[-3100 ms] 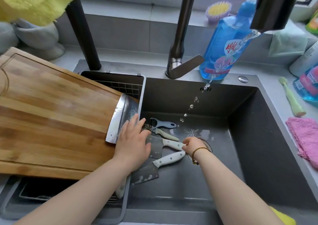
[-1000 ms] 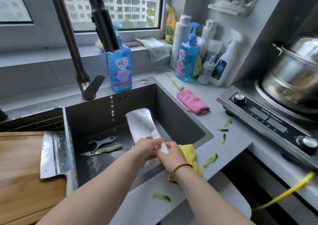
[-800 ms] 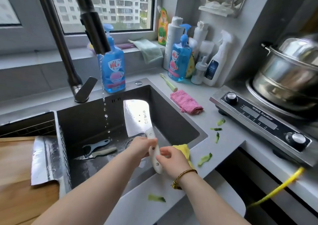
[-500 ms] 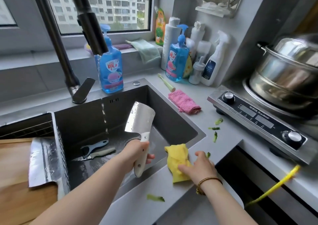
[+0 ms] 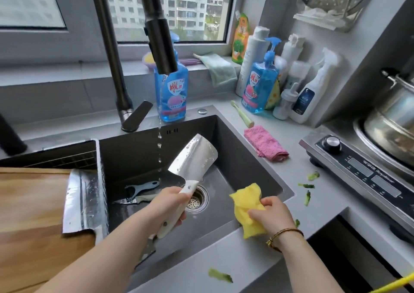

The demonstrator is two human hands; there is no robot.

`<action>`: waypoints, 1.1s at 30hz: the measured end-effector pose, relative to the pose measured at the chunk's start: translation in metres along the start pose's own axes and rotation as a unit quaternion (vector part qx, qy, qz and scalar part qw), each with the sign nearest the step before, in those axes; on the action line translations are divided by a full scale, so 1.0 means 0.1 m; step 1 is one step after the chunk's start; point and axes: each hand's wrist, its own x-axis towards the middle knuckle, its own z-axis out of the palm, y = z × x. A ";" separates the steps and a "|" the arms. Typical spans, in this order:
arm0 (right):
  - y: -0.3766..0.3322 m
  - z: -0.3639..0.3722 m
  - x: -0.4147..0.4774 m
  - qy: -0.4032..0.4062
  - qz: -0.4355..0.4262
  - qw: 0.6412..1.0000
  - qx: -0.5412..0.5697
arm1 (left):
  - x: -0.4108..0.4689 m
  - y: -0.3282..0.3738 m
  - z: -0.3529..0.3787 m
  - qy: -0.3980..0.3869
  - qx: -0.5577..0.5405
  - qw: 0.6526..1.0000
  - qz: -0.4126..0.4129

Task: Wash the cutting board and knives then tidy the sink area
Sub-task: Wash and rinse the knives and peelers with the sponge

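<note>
Head view. Entry one, the left hand (image 5: 169, 205): fingers and thumb are wrapped tight round the smooth white riveted handle of a broad steel cleaver (image 5: 192, 158). The cleaver is held in the air over the dark grey matte sink (image 5: 139, 153), above the round perforated metal drain strainer (image 5: 197, 199). Its long axis runs on a slant. The handle butt sits low, left and toward us. The rectangular blade rises up and away to the right, its flat face turned to us and beaded with water drops.

Entry two, the right hand (image 5: 272, 214), with a corded bracelet at the wrist: its fingers are curled and pinch a crumpled, fluffy yellow cloth (image 5: 246, 205) at the sink's near right rim. The cloth is near the cleaver but apart from it. We cannot tell whether it touches the rim.

Further items:
- A thin broken stream of water (image 5: 159, 136) falls from the dark tubular faucet (image 5: 156, 35), left of the blade.
- A grey-blue peeler (image 5: 141, 186) and a small pale-handled knife (image 5: 136, 199) lie on the sink floor.
- A wooden plank cutting board (image 5: 29, 203) lies at the sink's left.
- A second wet steel blade (image 5: 83, 201) lies flat on the board's right end.
- A folded pink terry cloth (image 5: 264, 143) lies on the counter beyond the sink.
</note>
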 end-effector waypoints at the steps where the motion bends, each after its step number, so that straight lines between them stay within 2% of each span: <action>1: -0.09 -0.04 0.01 0.008 -0.028 0.999 0.023 | 0.00 -0.01 -0.04 0.002 0.013 1.000 0.000; 3: -0.28 -0.04 0.07 0.038 -0.085 0.994 0.059 | 0.01 -0.04 -0.14 0.013 0.040 0.999 0.006; 6: -0.64 0.19 0.16 0.100 -0.215 0.971 0.023 | 0.02 -0.09 -0.24 0.032 0.058 0.998 0.021; 9: -0.97 0.63 0.27 0.143 -0.422 0.891 -0.091 | 0.06 -0.11 -0.38 0.045 0.085 0.995 0.032; 11: -1.10 0.88 0.34 0.131 -0.482 0.852 -0.158 | 0.11 -0.12 -0.47 0.052 0.106 0.992 0.036; 12: -1.15 1.00 0.36 0.116 -0.494 0.843 -0.178 | 0.14 -0.13 -0.52 0.059 0.112 0.991 0.036; 16: -1.24 1.21 0.39 0.043 -0.525 0.831 -0.176 | 0.26 -0.16 -0.70 0.074 0.122 0.989 0.031; 22: -1.41 1.27 0.77 -0.029 -0.389 0.904 -0.175 | 0.41 -0.18 -0.73 0.051 0.158 0.985 0.038; 25: -1.47 1.23 0.93 0.007 -0.336 0.920 -0.202 | 0.45 -0.20 -0.72 0.044 0.179 0.982 0.034; 27: -1.48 1.25 0.92 0.012 -0.342 0.921 -0.187 | 0.48 -0.20 -0.72 0.048 0.191 0.980 0.036; 31: -1.46 1.31 0.85 -0.080 -0.423 0.886 -0.175 | 0.49 -0.19 -0.73 0.058 0.203 0.977 0.039; 33: -1.52 1.26 0.99 -0.049 -0.367 0.914 -0.164 | 0.47 -0.18 -0.71 0.048 0.215 0.975 0.040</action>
